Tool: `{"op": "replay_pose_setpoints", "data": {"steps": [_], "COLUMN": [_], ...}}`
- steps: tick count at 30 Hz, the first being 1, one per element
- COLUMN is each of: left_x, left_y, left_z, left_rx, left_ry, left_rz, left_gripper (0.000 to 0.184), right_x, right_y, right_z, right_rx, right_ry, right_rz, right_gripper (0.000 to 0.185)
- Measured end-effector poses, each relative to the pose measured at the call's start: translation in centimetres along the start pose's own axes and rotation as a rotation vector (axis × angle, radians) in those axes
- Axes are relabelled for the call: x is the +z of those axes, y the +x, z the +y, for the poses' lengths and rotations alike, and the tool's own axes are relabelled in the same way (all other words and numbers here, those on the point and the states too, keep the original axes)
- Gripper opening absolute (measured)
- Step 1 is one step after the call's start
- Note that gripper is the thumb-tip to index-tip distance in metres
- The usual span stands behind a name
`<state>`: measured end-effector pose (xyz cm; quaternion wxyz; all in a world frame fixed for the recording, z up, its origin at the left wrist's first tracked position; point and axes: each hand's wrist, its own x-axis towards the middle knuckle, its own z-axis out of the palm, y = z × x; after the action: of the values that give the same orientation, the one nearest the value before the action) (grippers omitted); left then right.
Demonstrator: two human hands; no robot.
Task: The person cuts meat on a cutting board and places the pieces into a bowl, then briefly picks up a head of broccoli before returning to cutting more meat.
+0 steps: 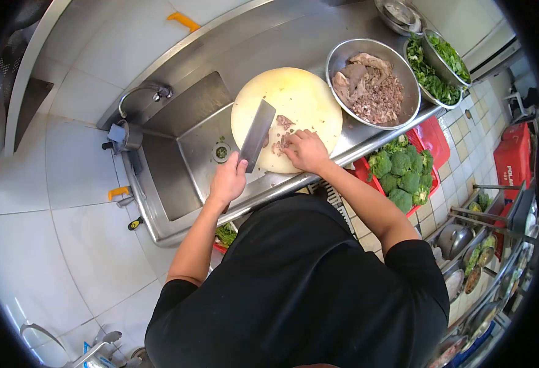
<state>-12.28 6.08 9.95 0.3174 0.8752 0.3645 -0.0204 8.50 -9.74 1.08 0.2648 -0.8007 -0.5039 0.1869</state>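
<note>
A round, pale yellow cutting board point(288, 86) lies across the edge of the steel sink. My left hand point(228, 179) is closed round the handle of a broad cleaver point(258, 135), whose blade is over the board's left part. On the board's lower right, my right hand point(306, 150) has its fingers bent and pressed onto small pieces of chopped meat point(278, 145). A larger bit of meat point(285, 122) lies just above those fingers, right of the blade. The blade and my right fingers are apart.
A steel bowl point(415, 92) of cooked-looking meat stands right of the board, with bowls of leafy greens point(426, 76) beyond. Below the counter edge is a red crate of broccoli point(401, 168). The sink basin point(186, 165) and tap point(159, 92) are at left.
</note>
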Motion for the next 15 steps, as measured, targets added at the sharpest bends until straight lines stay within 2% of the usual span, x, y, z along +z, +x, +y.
{"op": "replay_pose_setpoints", "data": {"steps": [3,4,7,10,13,15], "left_x": [0.2,0.0,-1.2,-2.0,-2.0,-1.0], "left_y": [0.6,0.7,1.1,0.8,0.4,-0.1], "left_z": [-1.4,-1.5,-2.0,-2.4,-2.6,-2.4], "left_rx": [0.019,0.007,-0.006,0.015,0.015,0.005], "left_ry": [-0.086,-0.09,-0.092,-0.086,-0.096,-0.126], "left_rz": [0.029,0.029,0.039,0.054,0.027,-0.026], "left_gripper": [0.026,0.025,0.025,0.025,0.025,0.026], "right_x": [2.2,3.2,3.9,1.4,-1.9,-1.5], "right_y": [3.2,4.1,6.3,6.6,5.3,3.4], "right_z": [-1.0,-1.1,-1.9,-2.3,-1.0,1.2], "right_rx": [-0.137,-0.256,-0.192,-0.064,0.135,0.123], "right_ry": [-0.088,-0.286,-0.49,-0.213,-0.007,-0.058], "right_rz": [0.026,0.096,-0.082,-0.12,-0.052,-0.041], "right_gripper": [0.033,0.028,0.021,0.015,0.015,0.015]}}
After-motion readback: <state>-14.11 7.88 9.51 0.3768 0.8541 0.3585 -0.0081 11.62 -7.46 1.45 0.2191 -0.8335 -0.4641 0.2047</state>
